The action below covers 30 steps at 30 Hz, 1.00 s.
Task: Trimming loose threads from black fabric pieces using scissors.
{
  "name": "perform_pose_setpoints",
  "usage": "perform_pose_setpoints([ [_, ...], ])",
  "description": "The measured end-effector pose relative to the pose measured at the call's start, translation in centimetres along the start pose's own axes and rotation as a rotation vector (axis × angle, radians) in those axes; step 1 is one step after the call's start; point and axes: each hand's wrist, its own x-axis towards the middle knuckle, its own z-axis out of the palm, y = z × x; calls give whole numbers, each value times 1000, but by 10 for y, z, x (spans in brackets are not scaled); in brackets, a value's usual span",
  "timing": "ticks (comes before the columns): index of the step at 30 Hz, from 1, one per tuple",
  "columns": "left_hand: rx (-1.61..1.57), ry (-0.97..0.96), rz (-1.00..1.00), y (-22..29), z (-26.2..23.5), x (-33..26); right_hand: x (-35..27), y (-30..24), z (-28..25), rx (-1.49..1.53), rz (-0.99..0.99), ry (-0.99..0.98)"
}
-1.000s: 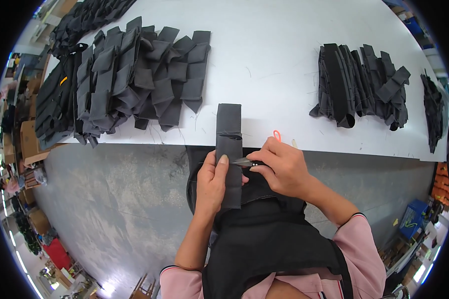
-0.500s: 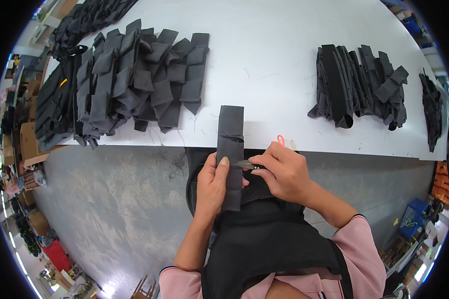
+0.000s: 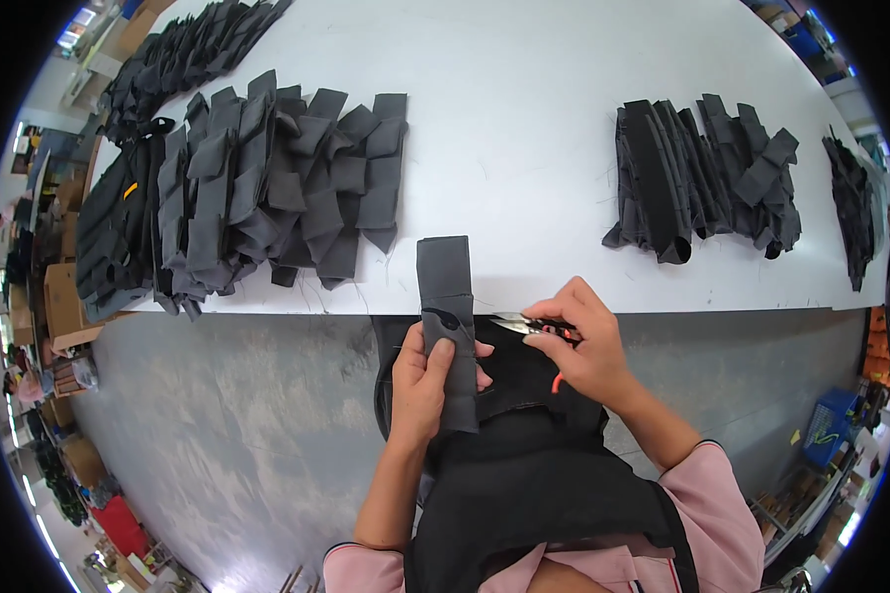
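Observation:
A dark grey fabric strip [image 3: 447, 272] with a folded flap partway along stands upright in my left hand [image 3: 423, 381]. The thumb lies across its front and the fingers wrap behind, their tips showing past the right edge. The strip's upper end reaches over the table's front edge. My right hand [image 3: 588, 341] is closed around small thread snips [image 3: 549, 328] with metal blades and a bit of orange at the handle. The blades point left at the strip, a short gap from its right edge.
Dark grey fabric pieces [image 3: 287, 178] lie heaped on the white table [image 3: 524, 188] at left, with another pile [image 3: 193, 59] beyond. To the right rest more strips [image 3: 702, 173] and a narrow dark bundle [image 3: 848, 212]. A blue crate [image 3: 829, 430] stands on the floor at right.
The snips have drawn back rightward from the strip, and their orange loop now hangs below my right hand. The strip has shifted slightly left and down in view, its flap standing more open.

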Motion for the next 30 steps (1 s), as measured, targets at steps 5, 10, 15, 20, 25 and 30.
perform_pose_setpoints([
  [5, 2, 3, 8, 3, 10, -5, 8, 1, 14, -164, -144, 47],
  [10, -39, 21, -9, 2, 13, -7, 9, 0, 23, -29, -54, 102],
  [15, -87, 31, -54, 4, 18, -9, 7, 4, 27, 27, -57, 168],
  [20, -111, 9, -60, 2, 16, -11, 8, 9, 25, -286, -335, 229],
  [25, -112, 3, -67, 3, 15, -12, 7, 7, 20, -384, -386, 190],
  [30, -102, -4, -63, 2, 14, -11, 9, 5, 19, -400, -412, 202],
])
